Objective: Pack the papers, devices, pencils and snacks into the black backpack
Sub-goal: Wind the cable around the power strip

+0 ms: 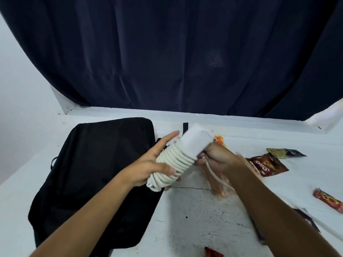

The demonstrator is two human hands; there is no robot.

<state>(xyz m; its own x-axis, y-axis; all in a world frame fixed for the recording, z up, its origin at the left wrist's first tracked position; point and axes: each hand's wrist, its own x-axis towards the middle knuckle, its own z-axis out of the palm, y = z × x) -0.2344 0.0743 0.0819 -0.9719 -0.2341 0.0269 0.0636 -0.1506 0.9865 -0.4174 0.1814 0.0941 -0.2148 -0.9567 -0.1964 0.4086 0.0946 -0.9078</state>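
Navy cloth, a curtain (167, 52), hangs across the whole far side, its hem meeting the far edge of the white table (194, 210). The black backpack (92, 173) lies flat on the left half of the table, its long axis running from near left to far right, top end far.

Above the table, just right of the backpack, both hands hold a white charger (193, 143) wound with white cable (174, 161). The long axis of the bundle tilts from near left up to far right, with the bare block end pointing far right and the coils stacked toward the near-left end. The left hand (156, 164) cradles the coils, thumb curled over them and forefinger stretched along the far side. The right hand (217, 158) is closed, pinching a loose run of cable that drops below it; it is blurred.

Right of the hands lie snacks: a brown pouch (267, 164), a dark packet (285, 152) beyond it, an orange wrapper (219, 140) partly hidden behind the right hand, and a red bar (328, 200) at the right edge. A clear pack of pencils (220, 186) lies under the right wrist.
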